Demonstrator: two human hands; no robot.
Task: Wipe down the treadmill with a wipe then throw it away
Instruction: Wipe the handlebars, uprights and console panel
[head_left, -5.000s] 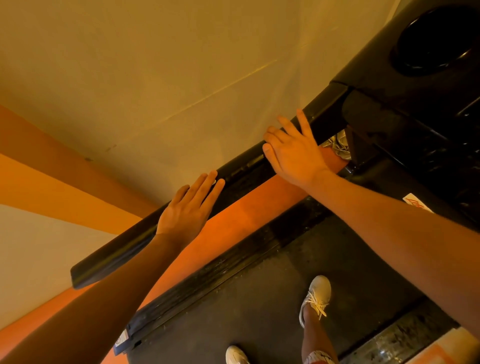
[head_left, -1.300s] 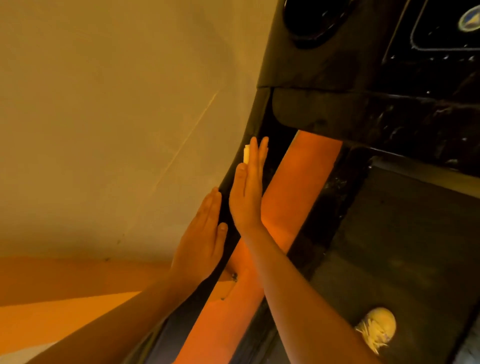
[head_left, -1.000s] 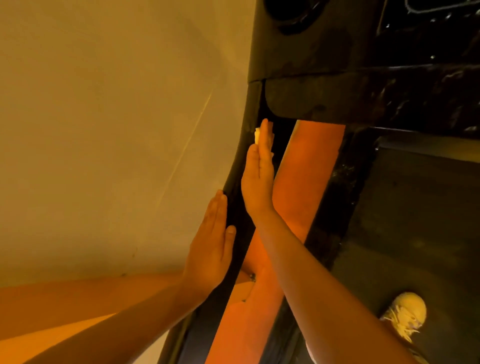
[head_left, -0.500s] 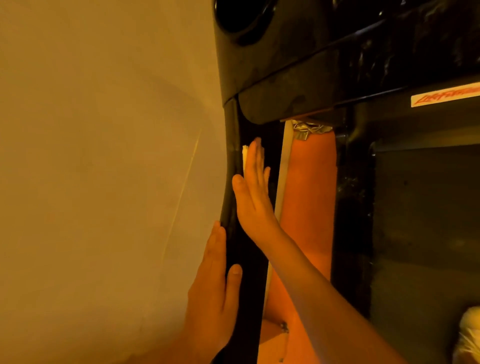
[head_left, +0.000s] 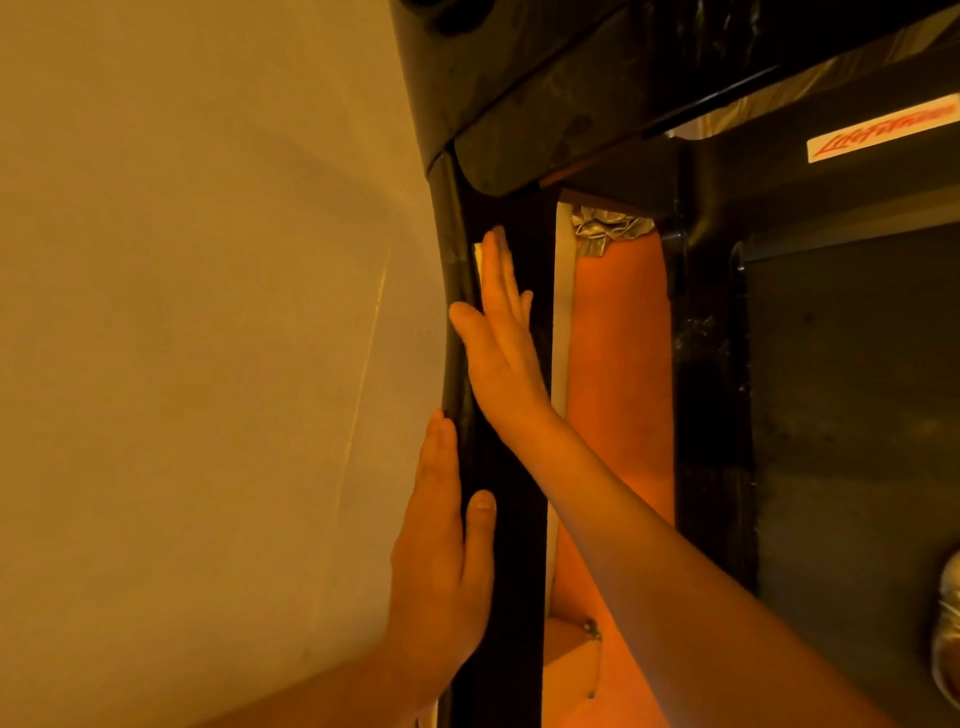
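The treadmill's black left handrail (head_left: 506, 597) runs up the middle of the view to the black console (head_left: 545, 78). My right hand (head_left: 501, 343) lies flat against the rail's inner side, fingers straight, pressing a white wipe (head_left: 477, 260) onto it; only a thin edge of the wipe shows by my fingertips. My left hand (head_left: 441, 566) rests flat on the rail's outer side lower down, fingers together, thumb on the rail, nothing in it. The dark belt (head_left: 857, 441) lies at the right.
A pale wall (head_left: 208, 312) fills the left, close to the rail. Orange floor (head_left: 618, 374) shows between rail and deck. Crumpled silver foil (head_left: 608, 228) sits under the console. A white label with red lettering (head_left: 883, 136) is on the frame. A white shoe (head_left: 948, 623) is on the belt at the right edge.
My right hand slid the wipe up the rail toward the console. My left hand kept resting lower on the rail, while the view turned so the rail now stands upright.
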